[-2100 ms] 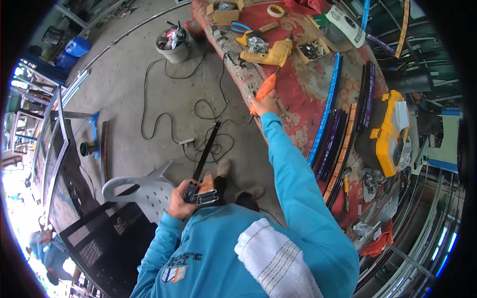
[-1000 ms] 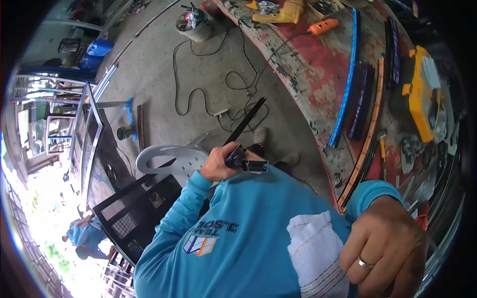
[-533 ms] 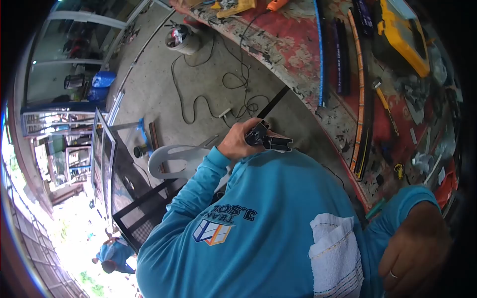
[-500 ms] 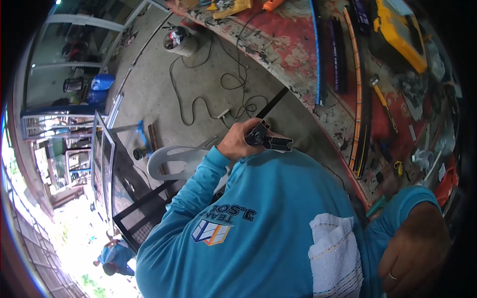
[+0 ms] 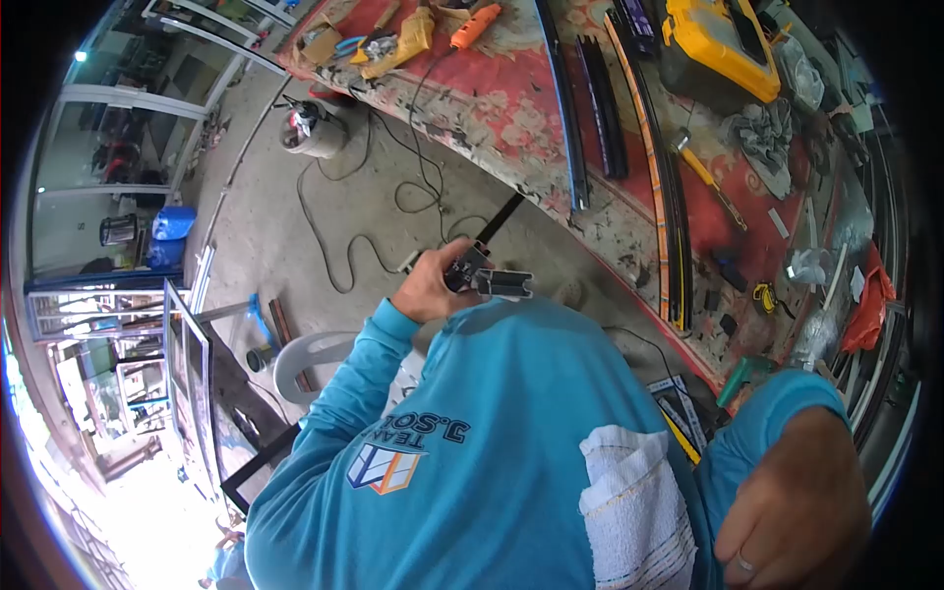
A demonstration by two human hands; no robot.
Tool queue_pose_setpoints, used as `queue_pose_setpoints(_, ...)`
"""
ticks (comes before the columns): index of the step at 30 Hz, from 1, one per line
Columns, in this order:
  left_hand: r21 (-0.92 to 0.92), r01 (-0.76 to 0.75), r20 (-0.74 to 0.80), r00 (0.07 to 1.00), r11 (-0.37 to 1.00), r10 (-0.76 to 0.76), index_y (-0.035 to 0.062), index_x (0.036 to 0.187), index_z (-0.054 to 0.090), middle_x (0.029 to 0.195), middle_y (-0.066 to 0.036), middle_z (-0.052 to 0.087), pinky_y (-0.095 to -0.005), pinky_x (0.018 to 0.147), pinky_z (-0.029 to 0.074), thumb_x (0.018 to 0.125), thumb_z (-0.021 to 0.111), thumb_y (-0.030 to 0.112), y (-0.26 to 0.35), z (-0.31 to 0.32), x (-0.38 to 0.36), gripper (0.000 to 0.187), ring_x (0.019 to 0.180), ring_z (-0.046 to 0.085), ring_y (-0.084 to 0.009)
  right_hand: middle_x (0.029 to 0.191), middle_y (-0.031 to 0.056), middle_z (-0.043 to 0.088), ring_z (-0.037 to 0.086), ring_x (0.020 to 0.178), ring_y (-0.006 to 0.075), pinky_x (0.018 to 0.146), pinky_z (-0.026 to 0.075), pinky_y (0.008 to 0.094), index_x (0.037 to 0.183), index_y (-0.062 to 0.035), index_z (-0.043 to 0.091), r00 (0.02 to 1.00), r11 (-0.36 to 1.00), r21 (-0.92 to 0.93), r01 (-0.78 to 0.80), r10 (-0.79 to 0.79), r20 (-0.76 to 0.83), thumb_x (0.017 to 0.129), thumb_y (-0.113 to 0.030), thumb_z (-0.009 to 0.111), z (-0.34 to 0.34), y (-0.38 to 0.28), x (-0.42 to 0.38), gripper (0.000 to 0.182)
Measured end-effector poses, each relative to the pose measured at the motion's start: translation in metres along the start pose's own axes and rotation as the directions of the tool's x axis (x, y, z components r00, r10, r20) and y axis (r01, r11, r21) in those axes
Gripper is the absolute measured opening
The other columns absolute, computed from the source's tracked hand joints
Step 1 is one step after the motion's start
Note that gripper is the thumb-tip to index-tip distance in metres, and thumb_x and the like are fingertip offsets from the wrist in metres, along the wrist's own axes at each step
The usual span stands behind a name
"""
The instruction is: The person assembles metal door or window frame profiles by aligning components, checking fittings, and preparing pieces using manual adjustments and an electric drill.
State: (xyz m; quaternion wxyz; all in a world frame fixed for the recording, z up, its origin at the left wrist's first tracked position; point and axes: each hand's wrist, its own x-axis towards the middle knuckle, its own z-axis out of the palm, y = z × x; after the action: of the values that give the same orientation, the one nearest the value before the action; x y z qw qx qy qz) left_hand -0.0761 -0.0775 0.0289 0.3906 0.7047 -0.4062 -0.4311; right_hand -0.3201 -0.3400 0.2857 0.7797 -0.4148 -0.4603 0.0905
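My left hand (image 5: 433,283) is closed around dark metal profiles (image 5: 503,283), whose channel-shaped cut ends point right, near my chest. A thin black bar (image 5: 501,218) extends from behind them toward the table edge. My right hand (image 5: 801,506), with a ring on one finger, is close to the camera at the lower right. Its fingers are curled, and their tips are hidden, so what they hold, if anything, cannot be seen. A folded white towel (image 5: 639,501) lies on my blue shirt beside that arm.
A red-patterned table (image 5: 511,123) carries long strips (image 5: 649,167), a yellow case (image 5: 723,49), a hammer (image 5: 710,182) and an orange tool (image 5: 477,27). Below lie a cable (image 5: 344,256), a bucket (image 5: 315,133) and a pale plastic chair (image 5: 305,364). Another person (image 5: 228,560) is partly visible at lower left.
The view has shifted, so the table shows more and the scene sits further left. My left hand still grips the profiles; my right hand stays at the lower right.
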Motion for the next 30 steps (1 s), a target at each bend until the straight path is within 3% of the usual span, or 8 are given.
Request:
queue_pose_setpoints(6,-0.017,0.007,0.064,0.998,1.000,-0.006,0.0002,0.119,0.059,0.107,-0.009,0.072,-0.0300,0.087,0.051,0.069,0.083,0.006,-0.004,-0.020,0.005,0.055,0.096,0.067,-0.0151,0.073,0.0173,0.052,0.056,0.071,0.0305,0.068,0.047,0.0395,0.069,0.0006,0.054,0.959,0.991,-0.121,-0.048,0.080,0.270,0.087,-0.013,0.047,-0.008,-0.008,0.017,0.024)
queue_pose_setpoints(9,-0.008,-0.001,0.108,0.994,1.000,0.002,-0.0001,0.118,0.059,0.106,-0.009,0.072,-0.0307,0.087,0.051,0.069,0.083,0.007,-0.014,-0.022,0.005,0.055,0.095,0.067,-0.0153,0.074,0.0174,0.051,0.055,0.071,0.0301,0.067,0.045,0.0380,0.068,-0.0004,0.053,0.991,0.999,-0.034,-0.043,0.047,0.125,0.087,-0.013,0.047,-0.009,0.008,0.037,0.023)
queue_pose_setpoints(12,-0.045,-0.010,0.094,0.995,0.999,0.015,-0.0002,0.118,0.059,0.106,-0.009,0.072,-0.0313,0.087,0.052,0.069,0.083,0.007,-0.023,-0.020,0.007,0.055,0.094,0.067,-0.0156,0.055,-0.0011,0.046,0.038,0.039,0.0062,0.036,0.021,0.0232,0.100,-0.0025,0.075,0.966,0.987,-0.082,0.139,-0.153,-0.209,0.091,-0.002,0.053,0.006,0.024,0.056,0.023)
queue_pose_setpoints(15,0.006,-0.041,0.088,0.995,0.999,0.041,-0.0003,0.118,0.060,0.106,-0.009,0.072,-0.0316,0.088,0.052,0.070,0.083,0.007,-0.014,-0.024,0.006,0.054,0.094,0.067,-0.0156,0.055,-0.0009,0.046,0.036,0.039,0.0060,0.035,0.021,0.0246,0.094,-0.0028,0.075,0.917,0.851,-0.525,0.029,-0.232,-0.325,0.091,-0.004,0.053,0.015,0.017,0.058,0.022)
queue_pose_setpoints(17,0.056,-0.064,0.139,0.989,0.996,0.056,-0.0005,0.119,0.060,0.106,-0.009,0.072,-0.0315,0.089,0.052,0.070,0.083,0.007,-0.010,-0.023,0.007,0.055,0.095,0.067,-0.0155,0.074,0.0192,0.051,0.054,0.068,0.0307,0.065,0.046,0.0384,0.068,-0.0007,0.054,0.978,0.987,-0.149,-0.066,0.093,0.187,0.090,-0.012,0.044,0.020,-0.003,0.029,0.027)
queue_pose_setpoints(24,0.005,-0.050,0.127,0.991,0.999,0.049,0.0001,0.121,0.060,0.105,-0.009,0.071,-0.0324,0.090,0.051,0.069,0.084,0.007,-0.015,-0.017,0.012,0.059,0.097,0.067,-0.0160,0.075,0.0230,0.052,0.054,0.068,0.0342,0.072,0.050,0.0435,0.070,0.0022,0.055,0.999,0.997,-0.060,-0.046,0.044,-0.031,0.093,-0.010,0.041,0.018,0.004,0.048,0.029)
queue_pose_setpoints(27,0.024,-0.040,0.127,0.991,0.999,0.037,0.0010,0.122,0.060,0.105,-0.008,0.070,-0.0320,0.090,0.051,0.069,0.085,0.009,-0.009,-0.015,0.014,0.059,0.097,0.066,-0.0163,0.061,0.0038,0.053,0.047,0.044,0.0074,0.038,0.028,0.0222,0.099,-0.0023,0.072,0.977,0.957,-0.251,0.142,-0.177,-0.120,0.094,-0.006,0.048,0.024,0.009,0.042,0.025)
queue_pose_setpoints(30,0.055,-0.048,0.133,0.990,0.997,0.040,0.0021,0.121,0.060,0.102,-0.008,0.071,-0.0311,0.087,0.050,0.069,0.084,0.010,-0.002,-0.013,0.016,0.058,0.093,0.065,-0.0152,0.080,0.0278,0.055,0.057,0.072,0.0362,0.075,0.052,0.0463,0.071,0.0038,0.056,0.996,0.976,-0.201,-0.080,0.071,-0.053,0.093,-0.008,0.041,0.053,-0.003,0.002,0.029)
